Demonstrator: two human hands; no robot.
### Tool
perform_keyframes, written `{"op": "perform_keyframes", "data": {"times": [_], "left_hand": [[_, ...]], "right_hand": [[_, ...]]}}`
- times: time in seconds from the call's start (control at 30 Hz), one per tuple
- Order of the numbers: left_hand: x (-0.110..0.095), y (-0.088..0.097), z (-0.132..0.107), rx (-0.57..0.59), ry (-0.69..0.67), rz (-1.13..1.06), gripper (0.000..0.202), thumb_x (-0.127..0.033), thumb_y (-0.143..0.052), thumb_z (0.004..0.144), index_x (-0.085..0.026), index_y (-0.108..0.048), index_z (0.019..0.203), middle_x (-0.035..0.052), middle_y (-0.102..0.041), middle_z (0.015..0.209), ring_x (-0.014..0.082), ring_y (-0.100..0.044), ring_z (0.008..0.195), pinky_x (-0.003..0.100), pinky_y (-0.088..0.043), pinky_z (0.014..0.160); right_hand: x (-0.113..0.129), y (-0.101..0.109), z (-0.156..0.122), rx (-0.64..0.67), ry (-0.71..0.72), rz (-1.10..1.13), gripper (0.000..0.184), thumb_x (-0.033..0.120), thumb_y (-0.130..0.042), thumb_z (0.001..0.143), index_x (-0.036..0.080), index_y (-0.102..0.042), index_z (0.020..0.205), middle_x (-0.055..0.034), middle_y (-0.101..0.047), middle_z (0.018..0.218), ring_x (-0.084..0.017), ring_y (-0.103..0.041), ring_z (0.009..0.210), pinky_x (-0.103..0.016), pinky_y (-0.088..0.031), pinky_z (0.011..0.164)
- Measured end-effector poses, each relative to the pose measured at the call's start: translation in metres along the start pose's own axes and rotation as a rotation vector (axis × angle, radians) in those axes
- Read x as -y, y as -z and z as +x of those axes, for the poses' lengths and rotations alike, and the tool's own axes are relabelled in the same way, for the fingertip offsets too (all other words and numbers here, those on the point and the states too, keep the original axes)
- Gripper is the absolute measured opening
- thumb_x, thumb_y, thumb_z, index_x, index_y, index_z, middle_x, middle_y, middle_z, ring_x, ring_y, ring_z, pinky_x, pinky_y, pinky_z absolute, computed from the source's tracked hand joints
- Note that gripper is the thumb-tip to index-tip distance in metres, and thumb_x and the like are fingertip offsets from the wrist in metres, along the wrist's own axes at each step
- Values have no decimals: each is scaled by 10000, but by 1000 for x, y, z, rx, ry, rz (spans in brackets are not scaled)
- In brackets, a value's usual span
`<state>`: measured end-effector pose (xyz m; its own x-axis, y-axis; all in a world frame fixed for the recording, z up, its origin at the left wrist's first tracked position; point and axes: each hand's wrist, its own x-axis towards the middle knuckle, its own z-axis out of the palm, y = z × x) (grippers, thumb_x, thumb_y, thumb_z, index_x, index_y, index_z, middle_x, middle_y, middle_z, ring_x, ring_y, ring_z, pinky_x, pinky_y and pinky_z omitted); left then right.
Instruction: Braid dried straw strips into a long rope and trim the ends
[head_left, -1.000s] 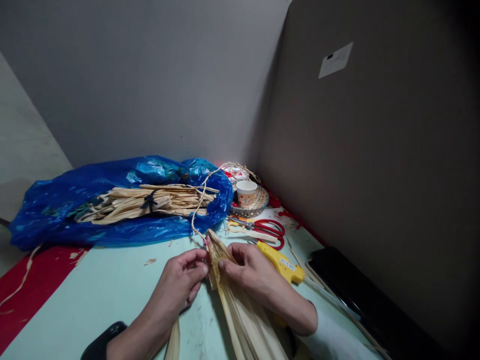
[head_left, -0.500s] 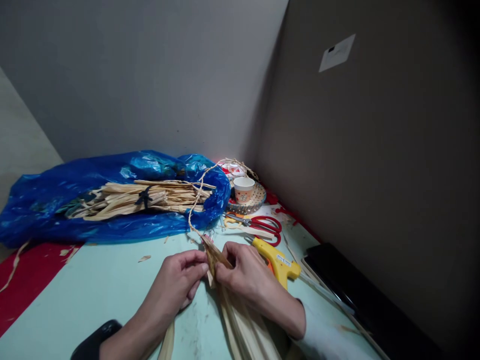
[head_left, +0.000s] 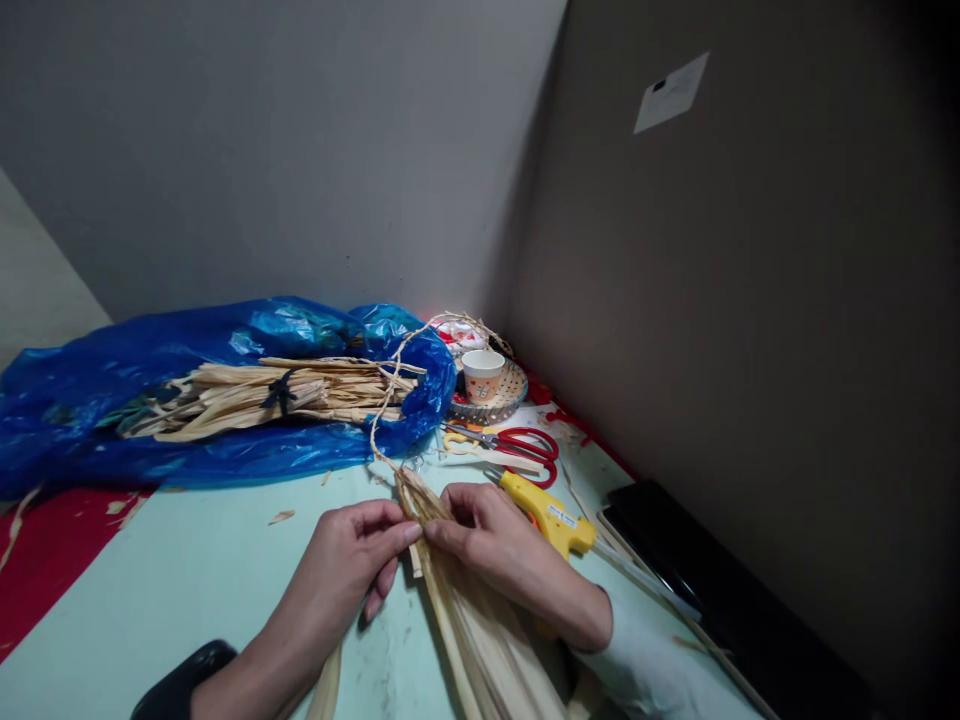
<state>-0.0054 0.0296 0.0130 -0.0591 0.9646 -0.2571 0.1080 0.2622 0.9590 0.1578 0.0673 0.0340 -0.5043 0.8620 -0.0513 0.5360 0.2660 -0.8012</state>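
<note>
Both my hands meet at the top of a bunch of pale dried husk strips (head_left: 480,635), which fans out down toward me. My left hand (head_left: 356,565) pinches the bunch's left edge between thumb and fingertips. My right hand (head_left: 499,545) grips the same bunch from the right, its thumb near the left thumb. From the bunch's top a thin twisted cord (head_left: 381,405) of the same material rises and curves back toward a round basket. Just right of my right hand lies a yellow glue gun (head_left: 551,510). Red-handled scissors (head_left: 536,448) rest beyond it.
A blue plastic bag (head_left: 187,465) at the back left holds a tied bundle of dried husks (head_left: 315,395). A paper cup (head_left: 482,378) stands in the woven basket (head_left: 499,408). A black flat object (head_left: 675,560) lies along the right wall. A loose scrap (head_left: 282,517) is on the pale green tabletop.
My thumbs have come closer together at the top of the bunch, and the right fingers have shifted slightly left. The husk strips there lie more spread. The view has moved slightly.
</note>
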Motion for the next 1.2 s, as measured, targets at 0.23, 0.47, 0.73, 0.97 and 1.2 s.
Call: {"op": "perform_keyframes", "data": {"times": [0.23,0.47,0.73,0.97,1.2], "left_hand": [[-1,0,-1,12,-5,-12,271,-403,-658,683,-164,-570,592,-76,-451,322,44,-329,246,162,-220,314],[0,1,0,4,-4,-30,280,-398,-650,689,-168,-558,560,-66,-468,329,43,-330,243,165,-221,310],[1,0,1,22,-7,-27,283,-394,-644,714,-176,-533,573,-76,-456,325,42,-330,239,160,-210,306],[-3,-2,-1,5,-9,-2,278,-395,-639,721,-168,-547,590,-80,-449,326,37,-323,247,156,-211,317],[2,1,-3,-11,-5,0,283,-411,-655,716,-148,-590,636,-82,-455,332,31,-321,255,148,-185,315]], "right_hand": [[3,-3,3,-83,73,102,171,299,-545,816,166,-526,711,37,-480,643,-111,-418,618,-229,-296,571],[0,-5,5,-64,9,198,188,292,-534,777,172,-470,647,50,-403,602,-98,-348,577,-221,-279,532],[-3,-2,2,-66,67,146,197,321,-493,856,174,-489,724,30,-456,687,-126,-406,655,-238,-313,591],[-6,9,6,-209,27,404,127,306,-496,864,179,-506,860,-2,-553,794,-157,-516,760,-261,-390,699],[3,82,-6,-504,25,868,194,259,-656,689,176,-483,718,48,-451,623,-70,-355,500,-186,-286,462]]}}
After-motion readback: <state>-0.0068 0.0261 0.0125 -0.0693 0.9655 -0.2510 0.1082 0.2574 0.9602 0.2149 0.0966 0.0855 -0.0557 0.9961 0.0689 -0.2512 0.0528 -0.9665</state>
